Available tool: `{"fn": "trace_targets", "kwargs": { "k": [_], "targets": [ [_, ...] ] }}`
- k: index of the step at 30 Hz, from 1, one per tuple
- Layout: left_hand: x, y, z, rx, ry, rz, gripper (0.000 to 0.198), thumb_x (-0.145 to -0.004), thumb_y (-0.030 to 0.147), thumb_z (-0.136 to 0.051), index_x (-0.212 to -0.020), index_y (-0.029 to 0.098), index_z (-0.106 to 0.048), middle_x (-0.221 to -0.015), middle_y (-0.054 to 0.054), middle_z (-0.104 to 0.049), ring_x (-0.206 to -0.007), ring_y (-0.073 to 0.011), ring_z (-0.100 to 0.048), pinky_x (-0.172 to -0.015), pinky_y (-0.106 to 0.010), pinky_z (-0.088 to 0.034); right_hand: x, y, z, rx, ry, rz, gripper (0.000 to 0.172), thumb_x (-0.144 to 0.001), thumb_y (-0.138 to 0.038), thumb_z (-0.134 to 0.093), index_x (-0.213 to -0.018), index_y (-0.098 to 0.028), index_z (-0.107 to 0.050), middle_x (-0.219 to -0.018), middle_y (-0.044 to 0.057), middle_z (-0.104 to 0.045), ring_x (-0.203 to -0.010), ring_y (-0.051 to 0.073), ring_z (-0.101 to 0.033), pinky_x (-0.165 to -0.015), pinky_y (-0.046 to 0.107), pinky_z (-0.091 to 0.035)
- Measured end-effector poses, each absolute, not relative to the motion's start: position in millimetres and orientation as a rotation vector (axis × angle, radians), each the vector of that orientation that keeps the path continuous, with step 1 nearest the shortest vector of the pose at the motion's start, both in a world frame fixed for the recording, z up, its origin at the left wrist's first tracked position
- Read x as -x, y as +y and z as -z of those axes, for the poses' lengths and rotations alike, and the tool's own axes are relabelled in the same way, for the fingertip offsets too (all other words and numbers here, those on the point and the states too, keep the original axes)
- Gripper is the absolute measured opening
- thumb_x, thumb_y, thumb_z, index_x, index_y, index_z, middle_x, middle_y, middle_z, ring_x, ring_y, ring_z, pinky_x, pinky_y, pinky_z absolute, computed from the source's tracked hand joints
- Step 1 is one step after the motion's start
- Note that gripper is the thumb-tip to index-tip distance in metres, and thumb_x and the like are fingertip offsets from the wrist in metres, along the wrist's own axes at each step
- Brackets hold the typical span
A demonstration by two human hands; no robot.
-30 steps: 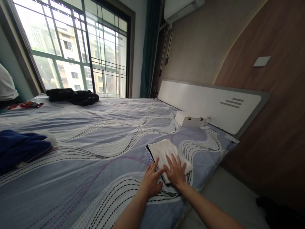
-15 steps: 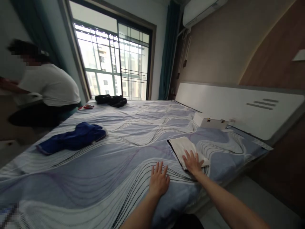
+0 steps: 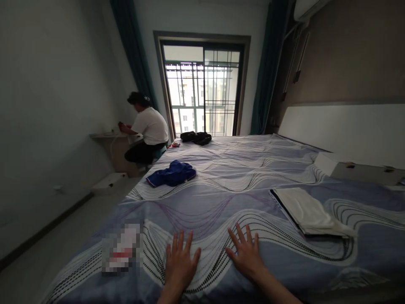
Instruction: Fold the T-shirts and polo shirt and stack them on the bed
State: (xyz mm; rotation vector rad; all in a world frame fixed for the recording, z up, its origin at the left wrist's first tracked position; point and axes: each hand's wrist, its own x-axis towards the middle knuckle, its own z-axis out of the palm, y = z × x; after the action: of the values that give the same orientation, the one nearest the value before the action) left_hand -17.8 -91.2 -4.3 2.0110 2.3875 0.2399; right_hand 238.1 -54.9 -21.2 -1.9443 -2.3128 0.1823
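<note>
My left hand [image 3: 179, 264] lies flat on the bedsheet [image 3: 240, 177] near the bed's front edge, fingers spread, holding nothing. My right hand [image 3: 246, 253] rests flat beside it, fingers also spread and empty. A folded white cloth [image 3: 308, 211] with a dark edge lies on the sheet to the right of my right hand, apart from it. Left of my left hand, a blurred-out patch [image 3: 122, 249] covers something on the sheet.
A crumpled blue garment [image 3: 172, 174] lies mid-bed on the left and a black garment [image 3: 196, 137] at the far end by the window. A white box [image 3: 357, 169] sits by the headboard [image 3: 344, 126]. Another person in a white shirt [image 3: 145, 131] sits at a shelf on the left.
Both hands left the folded white cloth and moved left onto the bare sheet. The view swung left, so the cloth now lies to the right and the other person shows fully.
</note>
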Motion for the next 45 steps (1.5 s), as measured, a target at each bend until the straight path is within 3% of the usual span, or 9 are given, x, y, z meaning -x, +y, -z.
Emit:
{"fn": "trace_targets", "kwargs": {
  "k": [7,16,24,29,32,35,41,45],
  "targets": [
    [65.8,-60.8,-3.1,-1.857,2.533,-0.212,0.066,-0.094,0.054,-0.036,-0.154,0.03,-0.034,-0.167,-0.008,-0.021,-0.154,-0.034,-0.016,-0.12,-0.059,-0.016,-167.7,-23.2,7.4,1.861,-2.374,-0.275,0.072,-0.093,-0.075,-0.028,-0.156,-0.043,-0.021,-0.168,0.0,-0.006,-0.152,0.042,0.003,-0.114,0.071,0.007],
    [81.6,55.4,-0.1,-1.889,2.471,-0.358,0.068,-0.092,0.055,-0.036,-0.153,0.026,-0.038,-0.165,-0.014,-0.027,-0.151,-0.0413,-0.019,-0.118,-0.062,-0.014,-153.4,3.9,17.9,1.752,-2.334,-0.202,0.068,-0.094,-0.065,-0.043,-0.155,-0.04,-0.029,-0.168,0.002,-0.014,-0.153,0.04,-0.006,-0.118,0.068,-0.004],
    [91.0,172.9,-2.7,-1.825,2.569,-0.633,0.077,-0.092,0.043,-0.043,-0.16,0.02,-0.017,-0.161,-0.023,-0.028,-0.146,-0.0415,-0.027,-0.115,-0.058,-0.022,-159.2,9.6,18.6,1.679,-2.317,-0.292,0.069,-0.093,-0.064,-0.047,-0.156,-0.044,-0.025,-0.168,-0.002,-0.008,-0.153,0.039,-0.005,-0.118,0.069,-0.007],
    [100.5,228.6,-1.8,-1.657,2.562,-1.023,0.071,-0.089,0.041,-0.05,-0.154,0.019,-0.033,-0.149,-0.025,-0.041,-0.141,-0.0433,-0.031,-0.109,-0.058,-0.028,-162.1,11.0,11.4,1.661,-2.315,-0.36,0.073,-0.092,-0.058,-0.053,-0.156,-0.047,-0.02,-0.167,-0.004,-0.001,-0.152,0.041,-0.005,-0.118,0.07,-0.011],
    [110.5,251.1,-3.0,-1.282,2.413,-1.377,0.057,-0.084,0.036,-0.057,-0.138,0.017,-0.055,-0.131,-0.023,-0.057,-0.131,-0.0406,-0.042,-0.108,-0.057,-0.029,-162.4,11.7,8.0,1.666,-2.32,-0.369,0.075,-0.092,-0.054,-0.057,-0.156,-0.047,-0.018,-0.166,-0.004,-0.001,-0.152,0.041,-0.006,-0.119,0.069,-0.013],
    [123.8,262.8,-6.1,-0.988,2.332,-1.565,0.039,-0.086,0.03,-0.052,-0.118,0.014,-0.067,-0.113,-0.019,-0.065,-0.117,-0.0359,-0.052,-0.105,-0.054,-0.034,-162.0,12.9,8.7,1.677,-2.325,-0.375,0.076,-0.091,-0.053,-0.057,-0.156,-0.048,-0.018,-0.166,-0.005,-0.001,-0.152,0.042,-0.006,-0.118,0.07,-0.013],
    [143.4,236.4,-22.3,-0.712,2.074,-1.805,0.034,-0.087,0.03,-0.049,-0.113,0.015,-0.064,-0.093,-0.007,-0.064,-0.094,-0.0223,-0.058,-0.09,-0.042,-0.048,-160.1,13.3,16.9,1.676,-2.298,-0.319,0.071,-0.093,-0.054,-0.054,-0.156,-0.045,-0.024,-0.167,-0.003,-0.005,-0.152,0.041,-0.008,-0.119,0.07,-0.01],
    [128.1,176.4,-25.1,-0.866,1.719,-1.75,0.031,-0.074,0.043,-0.066,-0.091,0.017,-0.069,-0.069,0.001,-0.058,-0.068,-0.0143,-0.057,-0.071,-0.031,-0.052,-158.0,12.8,22.0,1.662,-2.273,-0.303,0.067,-0.093,-0.057,-0.051,-0.155,-0.045,-0.028,-0.167,-0.003,-0.01,-0.152,0.04,-0.01,-0.119,0.069,-0.008]
  ]
}}
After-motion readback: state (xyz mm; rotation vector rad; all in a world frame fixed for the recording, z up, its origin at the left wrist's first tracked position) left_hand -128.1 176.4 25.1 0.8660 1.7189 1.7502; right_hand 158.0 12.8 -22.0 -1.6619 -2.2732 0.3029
